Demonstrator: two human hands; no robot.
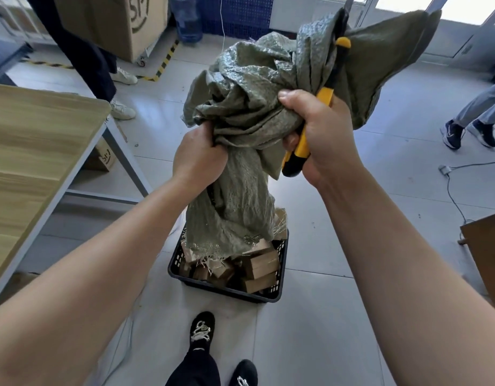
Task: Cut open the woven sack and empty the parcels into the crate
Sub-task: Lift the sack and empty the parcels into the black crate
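A grey-green woven sack (249, 107) hangs bunched in mid-air, its frayed cut end dangling over a black plastic crate (279, 288) on the floor. Several brown cardboard parcels (261, 264) lie inside the crate. My left hand (199, 157) is clenched on the sack's left side. My right hand (316, 132) grips the sack's right side together with a yellow-and-black utility knife (302, 146), whose body points up along the cloth. The sack hides the far half of the crate.
A wooden-topped table (31, 151) with grey metal legs stands at my left. Other people's legs and shoes are at the back left (120, 107) and far right (469, 129). A cable (452, 190) runs over the tiled floor at right. My own black shoes are below the crate.
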